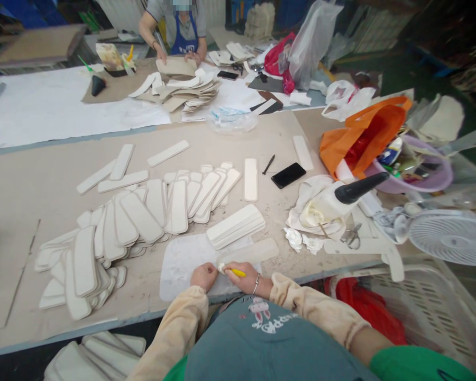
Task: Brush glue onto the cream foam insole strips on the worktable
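Note:
My right hand (244,277) is closed around a yellow-handled tool (238,273), whose working end is hidden. A small crumpled white wad (221,268) shows at its fingertips. Just to the left, my left hand (203,277) is curled closed; whatever is in its fingers, if anything, cannot be made out. Both hands are over the near edge of a white sheet (178,264) on the table. Beyond them lies a fanned stack of pale rounded strips (236,226), with a translucent strip-shaped template (262,250) nearer the hands.
Many loose pale strips (135,217) spread across the left. To the right are a phone (289,175), a white bottle with black nozzle (325,203), scissors (352,236), an orange bag (341,143) and a fan (452,235). A co-worker (182,32) handles pieces across the table.

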Demonstrator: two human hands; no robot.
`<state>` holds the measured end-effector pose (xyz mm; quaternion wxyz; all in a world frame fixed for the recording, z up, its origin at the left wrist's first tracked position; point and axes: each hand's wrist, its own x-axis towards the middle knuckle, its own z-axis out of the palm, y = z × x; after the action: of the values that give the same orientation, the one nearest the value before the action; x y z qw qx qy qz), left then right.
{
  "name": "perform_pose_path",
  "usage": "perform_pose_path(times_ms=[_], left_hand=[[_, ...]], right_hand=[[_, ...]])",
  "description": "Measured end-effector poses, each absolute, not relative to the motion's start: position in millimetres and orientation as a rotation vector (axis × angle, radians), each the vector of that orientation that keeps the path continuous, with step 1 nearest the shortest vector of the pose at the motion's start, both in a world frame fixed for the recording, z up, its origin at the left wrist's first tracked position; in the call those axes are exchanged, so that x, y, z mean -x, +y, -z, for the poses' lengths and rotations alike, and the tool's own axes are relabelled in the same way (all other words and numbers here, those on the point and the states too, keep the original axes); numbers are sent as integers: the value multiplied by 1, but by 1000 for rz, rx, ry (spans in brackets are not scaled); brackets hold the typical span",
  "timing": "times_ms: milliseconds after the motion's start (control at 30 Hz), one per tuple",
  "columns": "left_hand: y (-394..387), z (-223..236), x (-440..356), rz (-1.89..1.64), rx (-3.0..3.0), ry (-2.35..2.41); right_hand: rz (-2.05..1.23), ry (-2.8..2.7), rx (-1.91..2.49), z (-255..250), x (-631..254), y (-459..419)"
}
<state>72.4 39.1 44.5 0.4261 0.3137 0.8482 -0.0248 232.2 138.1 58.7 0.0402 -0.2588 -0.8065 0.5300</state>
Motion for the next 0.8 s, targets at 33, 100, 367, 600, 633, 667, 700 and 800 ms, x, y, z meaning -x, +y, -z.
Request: perform_pose_path(times_ms=[33,100,367,600,633,667,700,800], left_hand=[[39,-45,-72,64,-778,2122],[40,-46,-72,68,-764,2127],[40,-47,-71,29,-735,2117],[40,-45,-71,46,-767,2114],[40,-45,-71,51,-772,2114],[40,-44,-70,54,-776,2114],[40,-43,-70,55,-780,2114],[39,-41,-70,44,-784,2115]], right_hand=[[-1646,-2417,847,-56,-233,140],[-1662,-2323,979,-50,-244,149],[-1481,-2130,1273,-56,-320,198],[-1662,-2171,1141,-53,-284,162],[-1652,-2174,1154,-50,-283,164],[-1626,-2177,1181,-47,-287,168],[-1585,-2178,1216,-45,-294,175],[-1401,-2196,1329,-46,-326,202]])
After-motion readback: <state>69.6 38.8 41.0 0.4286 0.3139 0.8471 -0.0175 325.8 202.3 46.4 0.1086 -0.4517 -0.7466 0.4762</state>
